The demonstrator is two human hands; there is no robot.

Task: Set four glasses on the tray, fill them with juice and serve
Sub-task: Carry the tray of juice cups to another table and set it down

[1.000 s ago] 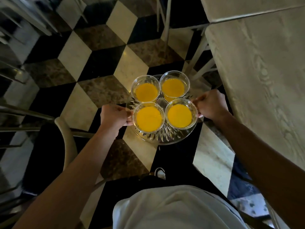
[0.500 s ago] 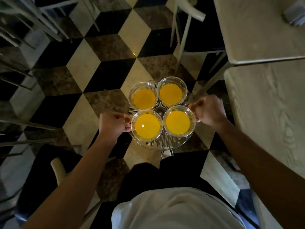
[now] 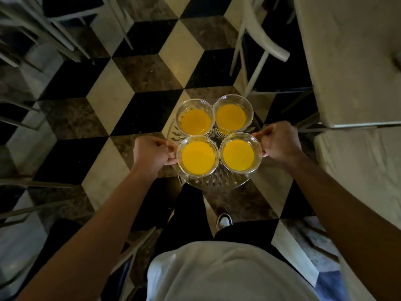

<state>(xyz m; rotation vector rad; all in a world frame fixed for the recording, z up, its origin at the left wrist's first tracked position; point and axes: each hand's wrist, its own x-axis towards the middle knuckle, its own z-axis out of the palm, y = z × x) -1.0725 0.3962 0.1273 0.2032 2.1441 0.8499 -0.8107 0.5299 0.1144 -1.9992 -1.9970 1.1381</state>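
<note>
Four glasses (image 3: pixel 217 139) of juice (image 3: pixel 198 157) stand clustered on the tray (image 3: pixel 213 181); left hand (image 3: pixel 150 154) and right hand (image 3: pixel 280 142) grip its opposite edges.

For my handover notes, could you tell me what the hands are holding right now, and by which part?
Both hold the glass tray by opposite sides of its rim: left hand on the left edge, right hand on the right.

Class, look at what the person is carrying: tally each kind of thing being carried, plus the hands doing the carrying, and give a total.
Glasses of juice: 4 (far left, far right, near left, near right)
Glass tray: 1
Hands: 2 (left hand, right hand), each gripping the tray's edge
Total: 7
</note>
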